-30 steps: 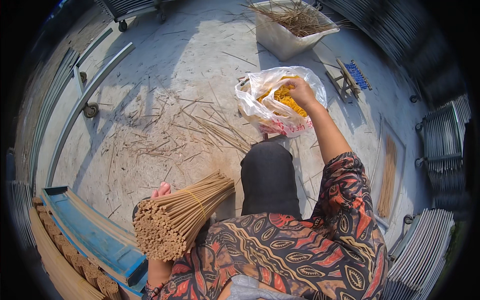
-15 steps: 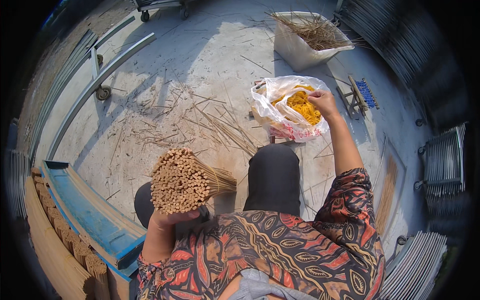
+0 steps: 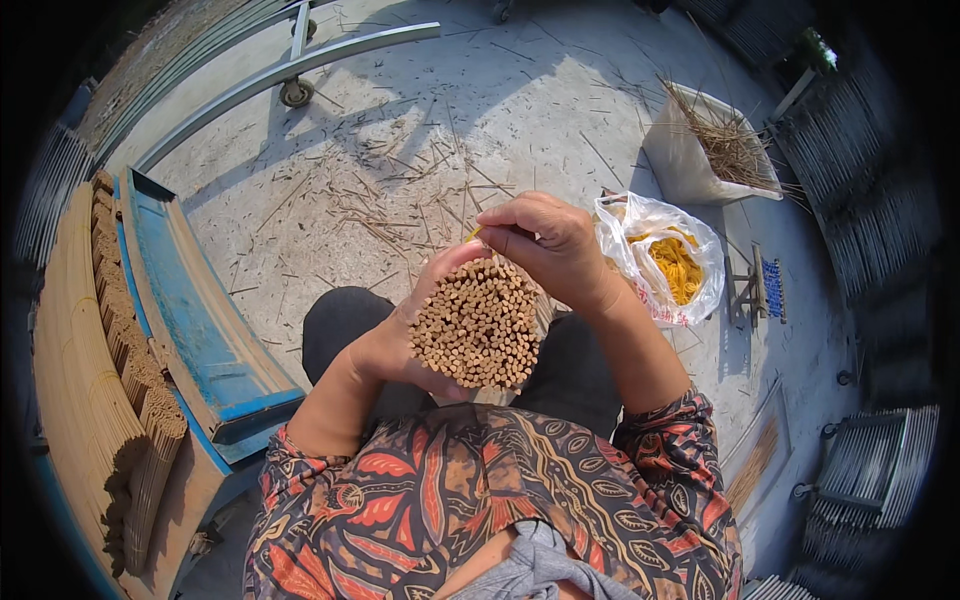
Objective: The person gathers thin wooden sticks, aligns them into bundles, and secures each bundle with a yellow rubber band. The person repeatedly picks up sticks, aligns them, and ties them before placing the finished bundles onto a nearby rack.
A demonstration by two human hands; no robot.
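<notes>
A thick bundle of thin brown sticks (image 3: 475, 325) is held over my lap, its round cut ends facing up toward me. My left hand (image 3: 387, 343) wraps round its left side, with the fingertips at the far edge. My right hand (image 3: 550, 243) is at the bundle's far right edge. Its thumb and forefinger pinch a small yellow band (image 3: 472, 234), most of it hidden behind the hands and sticks. To the right of that hand, a white plastic bag (image 3: 708, 238) stands open with a heap of yellow rubber bands (image 3: 677, 270) inside.
Several tied stick bundles (image 3: 85, 330) lie at the left, beside a blue metal trough (image 3: 195, 290). A white bin (image 3: 680, 150) of loose sticks stands far right. Broken sticks (image 3: 380, 205) litter the concrete floor. A wheeled metal frame (image 3: 300, 65) stands far left, with racks (image 3: 870, 465) at the right.
My right hand has come from the bag to the bundle with a yellow band. The bundle has moved right and stands more end-on to me. The view has shifted left.
</notes>
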